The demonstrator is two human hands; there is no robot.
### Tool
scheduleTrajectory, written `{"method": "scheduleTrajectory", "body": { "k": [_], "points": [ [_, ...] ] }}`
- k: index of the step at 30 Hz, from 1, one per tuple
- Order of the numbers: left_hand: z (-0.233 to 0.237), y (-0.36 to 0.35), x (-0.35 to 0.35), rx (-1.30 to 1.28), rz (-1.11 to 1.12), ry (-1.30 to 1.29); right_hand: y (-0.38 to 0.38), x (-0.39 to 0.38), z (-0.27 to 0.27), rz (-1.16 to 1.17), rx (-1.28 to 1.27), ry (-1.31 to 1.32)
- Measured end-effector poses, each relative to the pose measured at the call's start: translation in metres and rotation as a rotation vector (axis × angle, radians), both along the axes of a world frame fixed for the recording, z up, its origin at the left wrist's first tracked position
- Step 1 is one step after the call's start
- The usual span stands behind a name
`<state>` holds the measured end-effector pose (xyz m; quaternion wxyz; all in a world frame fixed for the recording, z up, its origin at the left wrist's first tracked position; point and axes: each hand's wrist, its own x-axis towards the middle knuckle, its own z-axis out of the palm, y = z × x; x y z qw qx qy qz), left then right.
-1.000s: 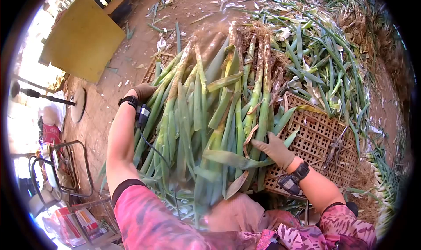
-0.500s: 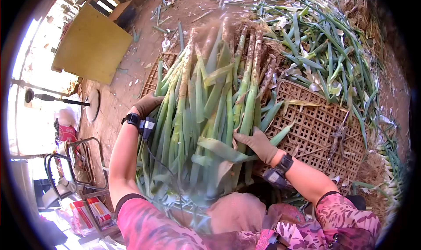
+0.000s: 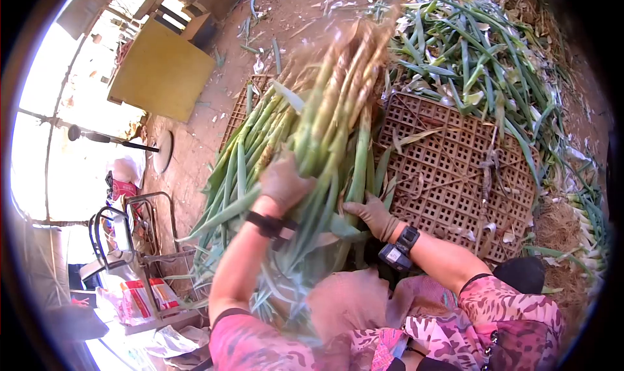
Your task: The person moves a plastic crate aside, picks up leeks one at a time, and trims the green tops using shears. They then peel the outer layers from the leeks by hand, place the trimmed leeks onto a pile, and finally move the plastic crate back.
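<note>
Leek-like stalks (image 3: 335,104) are bunched in our gloved left hand (image 3: 287,179), fingers closed round them below the brown section. Bunch sits in front of our torso, tilted, root ends away from us, over more loose stalks (image 3: 257,140). Looks: roots tan and shaggy, blurred; shafts soil-brown near the roots, then pale yellow-green, going deeper green into long flat leaves that splay toward our lap. Leaf tips too smeared to read. Our gloved right hand (image 3: 374,216) is at the bunch's right side, fingers partly curled by the leaves; can't tell if it grips any. Brown lattice crate (image 3: 442,195) just right, leaf heap (image 3: 474,72) beyond.
</note>
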<state>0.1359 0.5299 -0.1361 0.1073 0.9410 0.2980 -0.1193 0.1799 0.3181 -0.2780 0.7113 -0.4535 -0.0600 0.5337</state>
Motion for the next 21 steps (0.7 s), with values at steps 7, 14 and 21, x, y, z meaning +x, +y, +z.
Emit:
{"method": "scheduleTrajectory", "body": {
  "k": [7,14,21],
  "points": [
    [-0.041,-0.109,-0.012,0.041,0.058,0.019,-0.086,-0.024,-0.032,0.036,-0.494,-0.386],
    [-0.024,0.006,-0.014,-0.686,0.202,-0.134,-0.142,0.018,0.038,0.131,-0.529,-0.435],
    [-0.048,0.175,-0.023,-0.138,0.265,0.118,-0.004,0.12,0.129,0.128,-0.263,-1.618]
  ]
}}
